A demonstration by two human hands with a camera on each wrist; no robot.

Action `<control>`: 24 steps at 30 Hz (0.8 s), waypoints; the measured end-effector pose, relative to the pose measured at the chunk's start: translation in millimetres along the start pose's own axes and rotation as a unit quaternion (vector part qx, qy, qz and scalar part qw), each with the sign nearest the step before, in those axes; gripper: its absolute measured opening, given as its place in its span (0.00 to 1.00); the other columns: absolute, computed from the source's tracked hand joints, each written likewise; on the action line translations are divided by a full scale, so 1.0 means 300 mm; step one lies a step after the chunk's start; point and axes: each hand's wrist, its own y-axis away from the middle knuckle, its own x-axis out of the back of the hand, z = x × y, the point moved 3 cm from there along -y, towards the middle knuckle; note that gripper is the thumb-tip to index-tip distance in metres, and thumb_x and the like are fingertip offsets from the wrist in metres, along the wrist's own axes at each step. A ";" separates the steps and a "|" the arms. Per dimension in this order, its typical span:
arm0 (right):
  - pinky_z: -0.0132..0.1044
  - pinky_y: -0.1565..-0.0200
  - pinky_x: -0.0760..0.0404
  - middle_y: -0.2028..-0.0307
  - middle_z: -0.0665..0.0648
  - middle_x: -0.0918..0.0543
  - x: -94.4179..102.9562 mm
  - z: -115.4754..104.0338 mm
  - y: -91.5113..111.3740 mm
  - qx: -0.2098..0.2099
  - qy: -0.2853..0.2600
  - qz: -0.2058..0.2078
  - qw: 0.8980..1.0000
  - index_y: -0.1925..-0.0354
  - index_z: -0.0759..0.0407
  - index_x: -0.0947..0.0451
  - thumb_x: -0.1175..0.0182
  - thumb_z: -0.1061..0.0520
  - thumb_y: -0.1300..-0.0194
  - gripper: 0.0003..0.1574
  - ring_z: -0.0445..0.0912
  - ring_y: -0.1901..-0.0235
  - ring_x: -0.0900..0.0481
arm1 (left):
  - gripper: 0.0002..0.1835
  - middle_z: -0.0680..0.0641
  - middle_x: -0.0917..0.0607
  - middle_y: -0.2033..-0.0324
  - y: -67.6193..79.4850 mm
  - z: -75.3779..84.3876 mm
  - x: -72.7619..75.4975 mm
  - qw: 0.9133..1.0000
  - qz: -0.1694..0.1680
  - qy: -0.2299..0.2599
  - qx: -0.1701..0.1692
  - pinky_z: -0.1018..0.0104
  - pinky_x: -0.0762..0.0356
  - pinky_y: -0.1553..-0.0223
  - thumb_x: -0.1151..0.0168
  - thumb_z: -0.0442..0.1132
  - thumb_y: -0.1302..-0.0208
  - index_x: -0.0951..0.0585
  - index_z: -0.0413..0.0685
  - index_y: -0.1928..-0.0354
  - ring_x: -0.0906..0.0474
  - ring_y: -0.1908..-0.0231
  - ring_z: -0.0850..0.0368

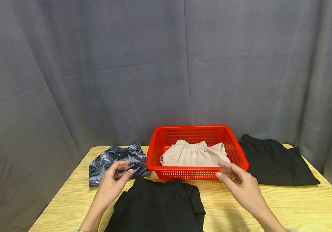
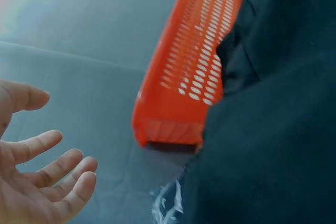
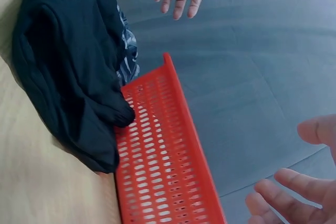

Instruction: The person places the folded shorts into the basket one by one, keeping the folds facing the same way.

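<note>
My left hand hovers over the left edge of a black garment with a gathered waistband, its fingers loosely bent around nothing. In the left wrist view that hand shows spread fingers and a bare palm. My right hand is raised at the front right corner of a red plastic basket, also holding nothing; the right wrist view shows its relaxed fingers. Inside the basket lies a beige garment with an elastic waistband. The black garment lies on the table in front of the basket.
A dark blue and white patterned garment lies left of the basket. Another black garment is spread flat to its right. All rest on a light wooden table. Grey curtains hang behind and at both sides.
</note>
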 end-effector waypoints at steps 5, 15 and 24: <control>0.35 0.58 0.22 0.58 0.49 0.15 -0.022 0.025 0.018 -0.036 -0.023 -0.021 0.999 0.45 0.53 0.20 0.39 0.51 0.33 0.19 0.42 0.60 0.18 | 0.14 0.44 0.17 0.56 0.011 -0.036 -0.006 0.999 0.013 -0.027 0.012 0.59 0.23 0.56 0.36 0.40 0.36 0.21 0.45 0.50 0.19 0.59 0.51; 0.38 0.58 0.24 0.57 0.50 0.15 -0.081 0.072 0.054 -0.091 -0.049 -0.050 0.993 0.44 0.54 0.21 0.38 0.48 0.34 0.22 0.41 0.59 0.19 | 0.15 0.46 0.16 0.58 0.053 -0.081 0.011 0.997 0.014 -0.045 0.058 0.62 0.24 0.57 0.35 0.40 0.37 0.21 0.42 0.51 0.20 0.58 0.52; 0.37 0.61 0.25 0.60 0.52 0.15 -0.128 0.084 0.076 -0.135 -0.083 -0.074 0.985 0.46 0.57 0.21 0.37 0.53 0.35 0.20 0.45 0.60 0.19 | 0.18 0.43 0.16 0.57 0.076 -0.139 0.021 0.992 0.007 -0.068 0.101 0.59 0.24 0.60 0.35 0.43 0.37 0.21 0.40 0.50 0.19 0.60 0.50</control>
